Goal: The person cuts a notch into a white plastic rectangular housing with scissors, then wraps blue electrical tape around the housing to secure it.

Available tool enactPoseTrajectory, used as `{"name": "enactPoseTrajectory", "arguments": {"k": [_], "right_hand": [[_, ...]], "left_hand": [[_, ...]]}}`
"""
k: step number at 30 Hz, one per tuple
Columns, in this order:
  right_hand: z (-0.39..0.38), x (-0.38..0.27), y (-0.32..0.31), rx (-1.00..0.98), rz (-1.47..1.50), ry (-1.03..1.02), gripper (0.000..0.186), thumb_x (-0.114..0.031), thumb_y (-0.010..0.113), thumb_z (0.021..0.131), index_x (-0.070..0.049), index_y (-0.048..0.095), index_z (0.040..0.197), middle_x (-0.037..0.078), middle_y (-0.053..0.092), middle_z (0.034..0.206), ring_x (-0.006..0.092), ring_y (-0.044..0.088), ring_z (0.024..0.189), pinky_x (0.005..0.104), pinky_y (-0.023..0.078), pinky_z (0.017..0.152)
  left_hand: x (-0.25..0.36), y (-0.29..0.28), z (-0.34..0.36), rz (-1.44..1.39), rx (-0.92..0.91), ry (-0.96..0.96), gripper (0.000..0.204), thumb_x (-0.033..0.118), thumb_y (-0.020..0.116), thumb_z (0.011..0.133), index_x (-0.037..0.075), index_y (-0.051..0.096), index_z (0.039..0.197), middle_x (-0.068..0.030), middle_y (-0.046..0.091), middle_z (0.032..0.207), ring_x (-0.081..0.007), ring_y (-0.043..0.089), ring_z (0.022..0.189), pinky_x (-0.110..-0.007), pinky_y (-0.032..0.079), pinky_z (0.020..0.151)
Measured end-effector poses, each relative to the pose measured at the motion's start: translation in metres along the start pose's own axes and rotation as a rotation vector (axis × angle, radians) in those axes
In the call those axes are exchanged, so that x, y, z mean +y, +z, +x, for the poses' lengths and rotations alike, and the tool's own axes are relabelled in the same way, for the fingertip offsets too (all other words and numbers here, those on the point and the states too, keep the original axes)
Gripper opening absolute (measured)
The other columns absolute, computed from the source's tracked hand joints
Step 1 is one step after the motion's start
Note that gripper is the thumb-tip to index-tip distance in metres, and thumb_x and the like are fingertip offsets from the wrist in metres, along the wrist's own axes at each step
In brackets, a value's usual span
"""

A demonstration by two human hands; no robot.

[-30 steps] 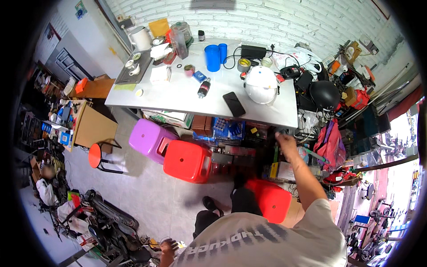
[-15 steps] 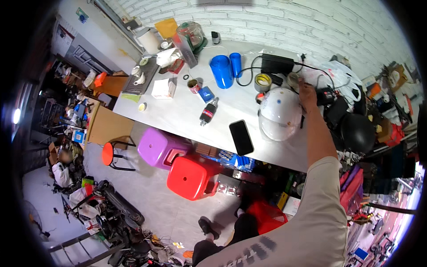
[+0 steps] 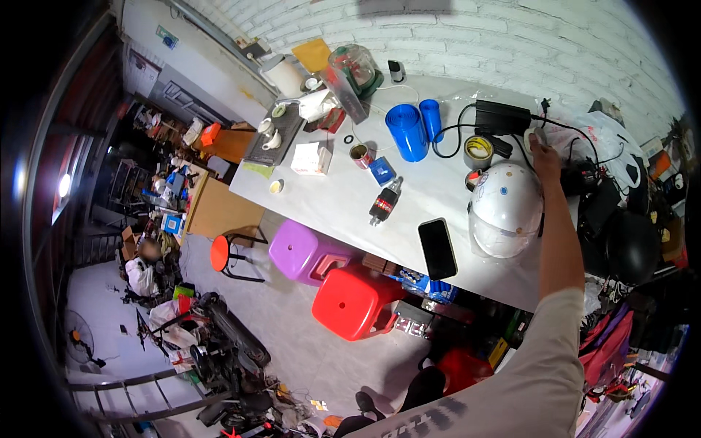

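White helmet (image 3: 504, 212): glossy smooth hard shell. Pale roll (image 3: 534, 136): smooth, looks like plastic. Blue rolls (image 3: 410, 140): shiny plastic sheet. Power adapter (image 3: 502, 118): black plastic, fairly matt. Phone (image 3: 437, 249): glossy dark glass. Tabletop (image 3: 328, 197): smooth, low sheen. Bag (image 3: 604, 142): thin crinkled plastic. Red stool (image 3: 349, 296) and purple stool (image 3: 298, 250): smooth moulded plastic. Sleeve (image 3: 553, 332): matt cloth. Wall (image 3: 467, 44): rough painted brick.

White brick wall (image 3: 511, 51), pale worktop (image 3: 328, 201)

The wall spans 12 to 2 o'clock. Grey floor (image 3: 288, 328) shows at 7, a purple stool (image 3: 293, 250) at 8, a red stool (image 3: 355, 301) at 6, a bright light (image 3: 65, 185) at 9.
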State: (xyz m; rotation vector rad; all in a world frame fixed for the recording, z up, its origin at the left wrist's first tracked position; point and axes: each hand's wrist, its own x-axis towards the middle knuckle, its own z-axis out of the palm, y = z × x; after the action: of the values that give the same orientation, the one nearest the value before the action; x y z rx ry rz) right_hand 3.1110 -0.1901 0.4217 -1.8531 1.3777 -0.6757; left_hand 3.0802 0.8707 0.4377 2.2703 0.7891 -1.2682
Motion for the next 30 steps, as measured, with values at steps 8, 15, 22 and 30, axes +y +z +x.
{"name": "enactPoseTrajectory", "arguments": {"k": [8, 15, 22, 30], "right_hand": [[-0.291, -0.024, -0.050, -0.101, 1.348, 0.274, 0.042, -0.048, 0.056, 0.110, -0.012, 0.070, 0.092, 0.005, 0.068, 0.079, 0.0184, 0.064, 0.077, 0.0383, 0.051, 0.071], [-0.549, -0.050, -0.073, -0.031, 1.595, 0.418, 0.051, -0.052, 0.062, 0.106, -0.017, 0.055, 0.069, 0.002, 0.056, 0.070, 0.0208, 0.057, 0.071, 0.0375, 0.047, 0.069], [-0.780, -0.083, -0.165, 0.475, 1.294, 0.268, 0.061, -0.059, 0.058, 0.107, -0.011, 0.056, 0.070, 0.002, 0.052, 0.069, 0.0131, 0.044, 0.062, 0.0291, 0.033, 0.059], [-1.050, -0.081, -0.242, 0.822, 1.008, 0.200, 0.054, -0.058, 0.067, 0.101, -0.004, 0.067, 0.102, 0.009, 0.071, 0.108, 0.0154, 0.061, 0.092, 0.0339, 0.050, 0.081]], "left_hand": [[-0.004, -0.082, 0.063, 1.096, -0.009, 0.712, 0.032, 0.024, 0.062, 0.097, 0.006, 0.076, 0.120, -0.0148, 0.079, 0.117, -0.0281, 0.077, 0.104, -0.044, 0.059, 0.092], [0.298, 0.063, -0.030, 0.306, -0.479, 1.006, 0.027, 0.014, 0.068, 0.100, 0.001, 0.074, 0.122, -0.0053, 0.073, 0.107, -0.0165, 0.067, 0.098, -0.034, 0.053, 0.088], [0.280, 0.150, -0.254, 0.534, -1.528, 1.282, 0.056, 0.006, 0.071, 0.097, 0.005, 0.054, 0.149, -0.0057, 0.065, 0.132, -0.0170, 0.060, 0.124, -0.034, 0.047, 0.107], [0.090, 0.211, -0.339, 0.987, -1.881, 1.630, 0.045, 0.003, 0.075, 0.090, 0.004, 0.067, 0.134, -0.0067, 0.069, 0.129, -0.0199, 0.065, 0.120, -0.036, 0.051, 0.102]]}}
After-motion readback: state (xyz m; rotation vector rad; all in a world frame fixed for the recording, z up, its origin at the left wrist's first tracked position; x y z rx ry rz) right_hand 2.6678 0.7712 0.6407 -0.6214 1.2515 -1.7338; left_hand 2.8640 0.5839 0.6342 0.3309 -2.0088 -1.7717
